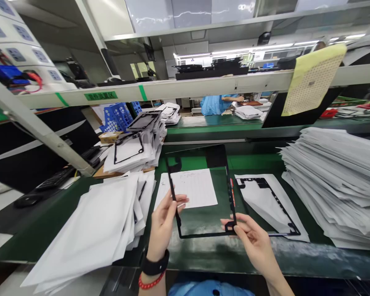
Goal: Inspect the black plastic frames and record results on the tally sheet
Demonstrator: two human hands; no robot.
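Note:
A thin black frame (pixel 203 235) is held up, tilted, over the green bench. My left hand (pixel 165 216) pinches its left side between thumb and fingers. At the lower right corner, my right hand (pixel 251 234) grips the same frame. Behind it, a printed sheet (pixel 200 189) lies on the bench, seen through the opening. A second black frame (pixel 279 201) rests on white paper just right of the held one. A red, pen-like item (pixel 232 193) shows beside the held frame's right edge.
Tall white paper stacks stand at the right (pixel 336 181) and left (pixel 92 218). Farther back left is another pile (pixel 132 152) with black frames. A metal rail (pixel 203 84) crosses above the bench, with a yellow sheet (pixel 314 78) hanging. A person in blue (pixel 215 105) works beyond.

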